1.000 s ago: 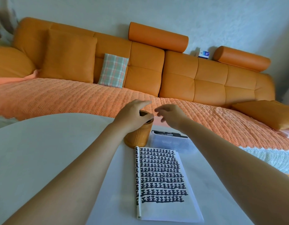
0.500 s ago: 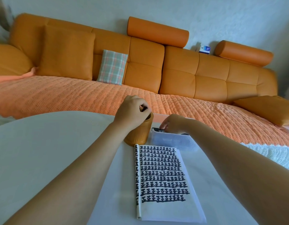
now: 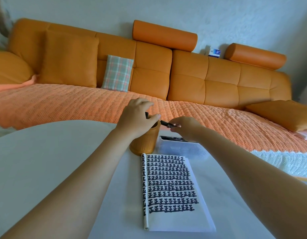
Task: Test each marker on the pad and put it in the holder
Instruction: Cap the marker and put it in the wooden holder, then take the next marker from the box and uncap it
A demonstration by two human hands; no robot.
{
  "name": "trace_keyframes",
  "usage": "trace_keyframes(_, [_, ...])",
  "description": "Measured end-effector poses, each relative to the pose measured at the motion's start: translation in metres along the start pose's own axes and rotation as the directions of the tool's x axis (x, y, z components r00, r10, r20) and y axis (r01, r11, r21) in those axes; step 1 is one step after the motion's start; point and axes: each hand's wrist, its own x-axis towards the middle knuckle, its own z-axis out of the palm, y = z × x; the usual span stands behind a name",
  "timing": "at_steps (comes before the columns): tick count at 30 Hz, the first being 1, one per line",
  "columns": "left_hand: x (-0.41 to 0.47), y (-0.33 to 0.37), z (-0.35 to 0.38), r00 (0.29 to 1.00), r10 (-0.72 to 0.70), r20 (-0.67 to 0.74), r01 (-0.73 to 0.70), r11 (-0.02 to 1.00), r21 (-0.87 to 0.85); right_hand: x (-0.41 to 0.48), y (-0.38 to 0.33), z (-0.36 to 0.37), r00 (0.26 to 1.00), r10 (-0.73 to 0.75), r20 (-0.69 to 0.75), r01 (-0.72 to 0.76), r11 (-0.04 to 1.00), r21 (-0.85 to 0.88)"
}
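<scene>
An orange-brown round holder [image 3: 144, 144] stands on the white table [image 3: 45, 161], with a dark marker end poking out of its top. My left hand [image 3: 135, 118] rests over the holder's rim, fingers curled around it. My right hand [image 3: 185, 128] pinches a black marker [image 3: 167, 124] that lies almost level just right of the holder's top. Below the right hand sits a clear plastic box [image 3: 182, 149] with more black markers inside. The white pad [image 3: 171, 190], covered in rows of black test marks, lies in front of the holder.
A long orange sofa [image 3: 201, 80] with a woven orange cover runs behind the table. On it are a plaid cushion [image 3: 117, 73] and orange pillows. The table's far edge lies just behind the holder. A white knitted cloth [image 3: 283, 163] shows at right.
My right hand dipped into the clear box, then rose with a black marker toward the holder's top. My left hand stayed on the holder's rim.
</scene>
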Motion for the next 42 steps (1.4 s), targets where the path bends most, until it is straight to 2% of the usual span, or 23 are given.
trace_keyframes(2, [-0.002, 0.011, -0.004, 0.992, 0.1, -0.082, -0.1, 0.995, 0.007, -0.013, 0.0, -0.005, 0.999, 0.004, -0.049, -0.001, 0.998, 0.056])
trace_keyframes(4, [-0.004, 0.024, -0.006, 0.977, 0.194, -0.088, -0.194, 0.981, 0.003, -0.029, 0.001, -0.009, 0.996, -0.024, -0.092, 0.031, 0.997, 0.076])
trace_keyframes(10, [-0.021, 0.053, 0.005, 0.919, 0.377, 0.118, -0.38, 0.925, 0.004, -0.079, 0.006, -0.015, 0.984, -0.038, -0.177, 0.069, 0.982, 0.177])
trace_keyframes(14, [-0.031, 0.062, 0.011, 0.892, 0.425, 0.155, -0.427, 0.904, -0.024, -0.118, 0.013, -0.019, 0.965, 0.029, -0.259, 0.067, 0.932, 0.355])
trace_keyframes(18, [-0.043, 0.076, 0.012, 0.892, 0.412, 0.185, -0.414, 0.91, -0.03, -0.15, 0.023, -0.018, 0.946, 0.135, -0.294, 0.044, 0.846, 0.532])
trace_keyframes(20, [-0.049, 0.083, 0.013, 0.896, 0.375, 0.236, -0.381, 0.924, -0.022, -0.162, 0.025, -0.014, 0.934, 0.217, -0.285, 0.017, 0.767, 0.642])
trace_keyframes(21, [-0.052, 0.087, 0.014, 0.895, 0.359, 0.265, -0.37, 0.929, -0.006, -0.167, 0.026, -0.011, 0.925, 0.264, -0.273, 0.013, 0.696, 0.718])
trace_keyframes(24, [-0.064, 0.1, 0.016, 0.874, 0.327, 0.36, -0.356, 0.934, 0.015, -0.176, 0.027, -0.003, 0.906, 0.375, -0.194, 0.065, 0.329, 0.942])
trace_keyframes(25, [-0.068, 0.106, 0.016, 0.861, 0.322, 0.394, -0.353, 0.936, 0.008, -0.178, 0.027, -0.001, 0.909, 0.378, -0.174, 0.086, 0.239, 0.967])
trace_keyframes(26, [-0.072, 0.111, 0.016, 0.848, 0.314, 0.426, -0.349, 0.937, 0.005, -0.179, 0.027, 0.001, 0.915, 0.365, -0.172, 0.101, 0.204, 0.974])
trace_keyframes(27, [-0.076, 0.116, 0.016, 0.84, 0.302, 0.451, -0.34, 0.94, 0.003, -0.181, 0.027, 0.002, 0.923, 0.34, -0.181, 0.111, 0.214, 0.971])
trace_keyframes(30, [-0.085, 0.123, 0.01, 0.863, 0.242, 0.443, -0.251, 0.967, -0.039, -0.184, 0.026, 0.004, 0.938, 0.252, -0.238, 0.141, 0.35, 0.926])
trace_keyframes(33, [-0.098, 0.12, -0.004, 0.919, 0.204, 0.338, -0.183, 0.979, -0.094, -0.186, 0.027, 0.01, 0.954, 0.131, -0.271, 0.148, 0.578, 0.802])
trace_keyframes(36, [-0.115, 0.113, -0.015, 0.949, 0.189, 0.252, -0.165, 0.98, -0.111, -0.189, 0.023, 0.015, 0.982, -0.029, -0.186, 0.129, 0.824, 0.552])
trace_keyframes(37, [-0.121, 0.11, -0.017, 0.954, 0.194, 0.228, -0.17, 0.978, -0.121, -0.191, 0.02, 0.015, 0.986, -0.086, -0.146, 0.145, 0.875, 0.462])
trace_keyframes(39, [-0.134, 0.104, -0.018, 0.95, 0.239, 0.201, -0.219, 0.969, -0.119, -0.194, 0.012, 0.017, 0.987, -0.145, -0.071, 0.161, 0.911, 0.381])
trace_keyframes(42, [-0.151, 0.096, -0.012, 0.928, 0.319, 0.19, -0.313, 0.948, -0.063, -0.197, 0.003, 0.021, 0.987, -0.163, -0.006, 0.155, 0.92, 0.359])
